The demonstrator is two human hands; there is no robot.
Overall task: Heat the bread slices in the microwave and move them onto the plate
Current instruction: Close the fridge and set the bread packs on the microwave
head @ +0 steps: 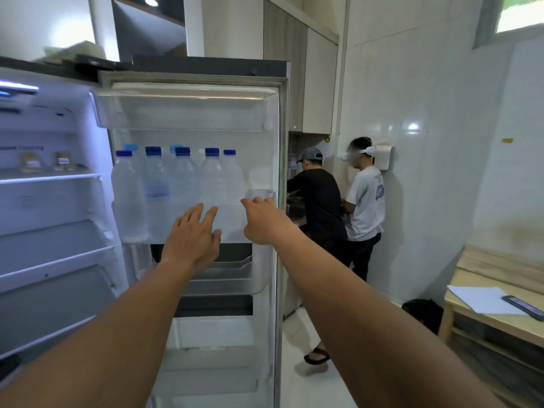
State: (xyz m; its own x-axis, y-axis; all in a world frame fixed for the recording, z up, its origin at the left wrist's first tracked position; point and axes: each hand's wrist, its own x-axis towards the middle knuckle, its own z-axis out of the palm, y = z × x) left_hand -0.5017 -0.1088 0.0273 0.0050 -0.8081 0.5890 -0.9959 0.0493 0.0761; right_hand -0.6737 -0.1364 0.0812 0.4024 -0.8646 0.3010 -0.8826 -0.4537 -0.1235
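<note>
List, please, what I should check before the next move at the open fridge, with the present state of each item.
1. Fridge door wide open: ok.
2. Left hand free: ok, fingers spread, holding nothing, in front of the door shelf.
3. Right hand free: cannot tell; it is at the door's outer edge, and its fingers point away from the camera.
4. Bottles upright in the door shelf: ok.
5. Bread found: not ok; none in either hand, and the small packets on the inner shelf are too blurred to name.
6. Room past the door: ok; two people stand beyond it, apart from it.
</note>
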